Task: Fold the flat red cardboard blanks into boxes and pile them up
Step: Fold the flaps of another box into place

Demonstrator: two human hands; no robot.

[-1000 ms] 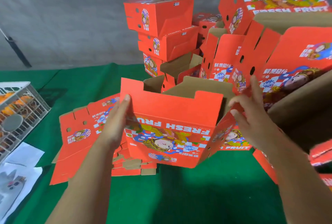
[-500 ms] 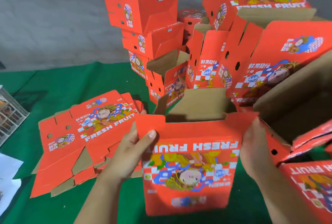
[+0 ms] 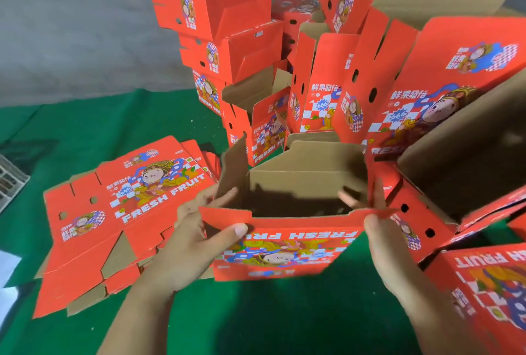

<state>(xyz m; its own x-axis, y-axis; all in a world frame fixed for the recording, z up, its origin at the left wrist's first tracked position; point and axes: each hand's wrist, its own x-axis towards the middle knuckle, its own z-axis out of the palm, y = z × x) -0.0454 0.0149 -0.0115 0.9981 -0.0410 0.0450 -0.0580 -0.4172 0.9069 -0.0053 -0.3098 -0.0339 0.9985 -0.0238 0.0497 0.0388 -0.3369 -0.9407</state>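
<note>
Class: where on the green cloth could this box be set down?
Bare green cloth lies between the forearms, below the held box, and behind the flat blanks at left. Right and back are crowded with folded boxes.

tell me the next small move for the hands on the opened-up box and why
Probably fold the side flap inward over the opening. The box is squared up but its top flaps stand open, showing the brown inside. The left hand and right hand both grip its near upper corners, fingers reaching inside, so those flaps are closest to fold.
</note>
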